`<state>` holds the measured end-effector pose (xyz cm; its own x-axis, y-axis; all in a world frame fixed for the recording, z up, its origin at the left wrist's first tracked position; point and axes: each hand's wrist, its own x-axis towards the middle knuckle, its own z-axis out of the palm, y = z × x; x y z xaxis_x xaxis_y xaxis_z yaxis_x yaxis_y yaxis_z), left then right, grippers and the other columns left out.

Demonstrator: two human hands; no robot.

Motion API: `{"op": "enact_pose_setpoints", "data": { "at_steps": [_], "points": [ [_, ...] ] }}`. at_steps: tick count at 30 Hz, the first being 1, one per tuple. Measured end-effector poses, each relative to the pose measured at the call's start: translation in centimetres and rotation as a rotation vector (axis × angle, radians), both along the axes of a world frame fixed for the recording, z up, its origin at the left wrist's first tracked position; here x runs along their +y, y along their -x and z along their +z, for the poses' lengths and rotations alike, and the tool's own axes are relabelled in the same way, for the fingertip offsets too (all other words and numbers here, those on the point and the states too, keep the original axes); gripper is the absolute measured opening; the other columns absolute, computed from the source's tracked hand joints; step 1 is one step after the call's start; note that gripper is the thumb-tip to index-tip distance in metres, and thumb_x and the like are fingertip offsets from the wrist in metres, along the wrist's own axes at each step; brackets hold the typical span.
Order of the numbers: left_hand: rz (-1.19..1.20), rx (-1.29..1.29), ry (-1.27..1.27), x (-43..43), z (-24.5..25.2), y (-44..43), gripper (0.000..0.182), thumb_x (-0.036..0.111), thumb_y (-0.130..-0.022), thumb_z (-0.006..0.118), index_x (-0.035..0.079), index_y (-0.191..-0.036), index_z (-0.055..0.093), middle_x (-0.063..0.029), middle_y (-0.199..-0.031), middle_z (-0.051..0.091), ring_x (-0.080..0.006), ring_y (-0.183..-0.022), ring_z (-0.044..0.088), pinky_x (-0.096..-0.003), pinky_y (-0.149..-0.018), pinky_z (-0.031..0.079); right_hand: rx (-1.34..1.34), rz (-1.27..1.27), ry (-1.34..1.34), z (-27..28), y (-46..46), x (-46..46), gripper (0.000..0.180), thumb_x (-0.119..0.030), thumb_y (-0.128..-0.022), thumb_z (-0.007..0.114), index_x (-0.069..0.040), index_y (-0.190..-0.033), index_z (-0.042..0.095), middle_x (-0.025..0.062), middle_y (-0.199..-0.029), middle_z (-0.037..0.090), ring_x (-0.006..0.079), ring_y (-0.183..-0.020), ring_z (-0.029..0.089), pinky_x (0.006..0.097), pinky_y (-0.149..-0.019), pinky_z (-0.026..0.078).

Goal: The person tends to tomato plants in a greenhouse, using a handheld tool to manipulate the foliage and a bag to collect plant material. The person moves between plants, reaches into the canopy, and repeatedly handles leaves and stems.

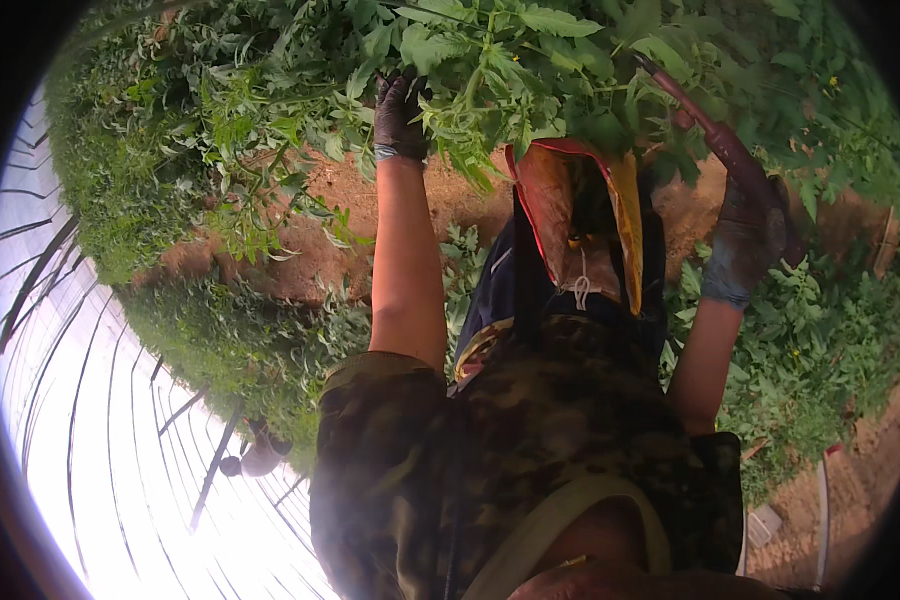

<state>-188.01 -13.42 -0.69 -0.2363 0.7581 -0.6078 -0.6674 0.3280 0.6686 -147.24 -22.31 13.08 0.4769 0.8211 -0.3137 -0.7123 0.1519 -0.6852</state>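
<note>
My left hand (401, 120), in a thin dark glove, is raised among the leaves of a tomato plant (487, 90). Leaves cover part of its fingers, and whether it grips a stem cannot be told. At the right, my right hand (742, 240), also gloved, is closed around a dark red handheld tool (739, 154) with a long, narrow, dark-tipped nose. That tip points up and left into foliage. Between my arms, an open red and yellow pouch (547, 202) hangs at my waist, a white cord (582, 283) beside its lower end. The pouch's inside is mostly in shadow.
Dense tomato rows (172, 112) run along both sides of a strip of bare soil (330, 262). Greenhouse ribs (112, 420) curve across the bright lower left, where another person (262, 454) is partly visible. A pale pipe (823, 517) lies at the lower right.
</note>
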Motion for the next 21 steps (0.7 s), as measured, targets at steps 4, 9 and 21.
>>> {"op": "enact_pose_setpoints", "data": {
  "at_steps": [4,9,21],
  "points": [
    [0.311,-0.246,-0.023,-3.3,-0.2,2.1,0.032,0.01,-0.08,0.05,0.01,-0.11,0.039,-0.0109,-0.114,0.047,-0.028,-0.1,0.047,-0.0379,-0.079,0.042,0.07,0.061,-0.09,2.7,-0.1,-1.0,0.04,-0.013,-0.069,0.058,0.006,-0.103,0.047,0.0158,-0.106,0.05,0.0305,-0.103,0.046,0.0431,-0.097,0.031],
    [0.326,-0.12,-0.041,-12.5,0.6,2.9,0.03,0.013,-0.081,0.049,0.009,-0.109,0.039,-0.0104,-0.119,0.042,-0.0256,-0.106,0.044,-0.0386,-0.083,0.039,0.055,0.129,-0.098,4.5,-0.7,-1.8,0.041,-0.016,-0.071,0.057,0.003,-0.105,0.046,0.017,-0.105,0.05,0.0305,-0.1,0.048,0.0432,-0.095,0.034],
    [0.524,-0.128,0.26,-34.0,2.6,-1.1,0.015,0.021,-0.083,0.047,0.011,-0.094,0.049,-0.0035,-0.086,0.058,-0.0167,-0.073,0.056,-0.0279,-0.061,0.045,0.115,0.384,-0.101,4.8,-0.5,-4.8,0.045,-0.022,-0.073,0.056,-0.001,-0.109,0.042,0.0161,-0.108,0.047,0.0287,-0.101,0.047,0.0417,-0.093,0.035]
  ]
}}
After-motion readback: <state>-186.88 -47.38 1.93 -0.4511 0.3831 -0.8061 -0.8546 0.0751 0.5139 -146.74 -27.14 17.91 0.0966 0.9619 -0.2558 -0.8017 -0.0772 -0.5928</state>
